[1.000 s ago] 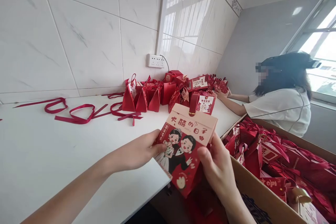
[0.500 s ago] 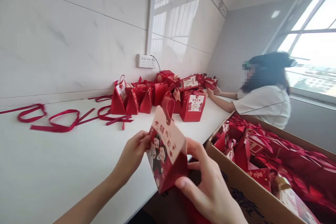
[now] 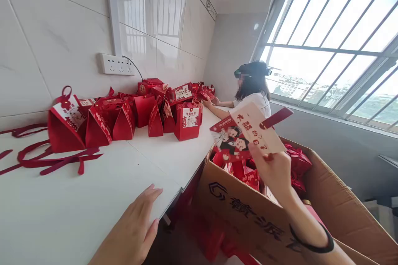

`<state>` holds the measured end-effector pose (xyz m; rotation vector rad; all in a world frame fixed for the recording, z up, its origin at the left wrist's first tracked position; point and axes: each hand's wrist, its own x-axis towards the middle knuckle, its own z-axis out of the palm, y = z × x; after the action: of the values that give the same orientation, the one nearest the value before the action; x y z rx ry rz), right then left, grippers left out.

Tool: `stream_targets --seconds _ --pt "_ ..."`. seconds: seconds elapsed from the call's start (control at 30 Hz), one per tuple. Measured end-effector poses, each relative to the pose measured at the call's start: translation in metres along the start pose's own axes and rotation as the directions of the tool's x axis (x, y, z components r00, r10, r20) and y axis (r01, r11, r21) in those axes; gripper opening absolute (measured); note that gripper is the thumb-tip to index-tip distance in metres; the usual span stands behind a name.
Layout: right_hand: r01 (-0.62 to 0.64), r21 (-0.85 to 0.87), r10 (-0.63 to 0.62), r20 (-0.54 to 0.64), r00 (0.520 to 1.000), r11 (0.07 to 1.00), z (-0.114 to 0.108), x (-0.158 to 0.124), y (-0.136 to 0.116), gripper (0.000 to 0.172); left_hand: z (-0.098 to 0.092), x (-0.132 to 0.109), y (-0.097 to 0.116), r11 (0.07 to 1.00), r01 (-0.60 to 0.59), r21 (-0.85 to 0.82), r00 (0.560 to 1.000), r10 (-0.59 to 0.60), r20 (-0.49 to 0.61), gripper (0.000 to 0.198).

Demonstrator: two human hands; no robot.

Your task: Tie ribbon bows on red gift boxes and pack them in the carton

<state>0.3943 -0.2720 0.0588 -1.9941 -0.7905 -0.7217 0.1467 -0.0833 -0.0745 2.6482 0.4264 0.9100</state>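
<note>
My right hand [image 3: 275, 174] grips a red and cream gift box [image 3: 245, 132] with a cartoon couple printed on it and a red ribbon loop at its top. The box is held tilted above an open cardboard carton [image 3: 236, 211] that contains many red gift boxes [image 3: 248, 178]. My left hand [image 3: 137, 219] is over the front edge of the white table [image 3: 139, 165], fingers extended and holding nothing. Beyond it, loose dark red ribbons [image 3: 62, 161] lie on the tabletop.
Several red gift boxes [image 3: 99, 126] stand in a row along the tiled wall, below a power strip [image 3: 118, 64]. At the far table end, a person in a white top [image 3: 255, 101] handles red boxes. More red items [image 3: 214, 240] show dimly below the table edge.
The gift box has left my left hand and moved right with my right hand, from the table edge to over the carton. My view has turned to the right.
</note>
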Motion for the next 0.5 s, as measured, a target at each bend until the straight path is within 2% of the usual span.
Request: stream_targets --seconds 0.1,0.17,0.27,0.4,0.5 --pt "-0.044 -0.094 0.042 -0.027 0.999 0.995 -0.001 0.039 0.029 0.05 -0.001 0.001 -0.005 0.999 0.032 0.02 0.999 -0.032 0.003 0.04" --pt "-0.117 -0.107 0.116 -0.015 0.993 0.987 0.004 0.061 0.047 0.049 -0.003 0.002 -0.009 1.0 -0.003 0.029 1.0 0.003 0.022 0.043" --pt "-0.224 -0.085 0.219 -0.065 0.974 0.971 0.013 0.086 0.074 0.046 -0.005 0.004 -0.012 0.996 -0.069 0.048 0.996 0.066 0.059 0.044" --pt "-0.303 -0.119 0.289 -0.12 0.95 0.946 0.017 0.098 0.104 0.046 -0.005 0.006 -0.013 0.989 -0.112 0.1 0.993 0.115 -0.022 0.039" --pt "-0.318 -0.232 0.306 -0.087 0.948 0.919 0.012 0.092 0.124 0.046 0.0 0.005 -0.017 0.972 -0.181 0.149 0.975 0.198 -0.104 0.038"
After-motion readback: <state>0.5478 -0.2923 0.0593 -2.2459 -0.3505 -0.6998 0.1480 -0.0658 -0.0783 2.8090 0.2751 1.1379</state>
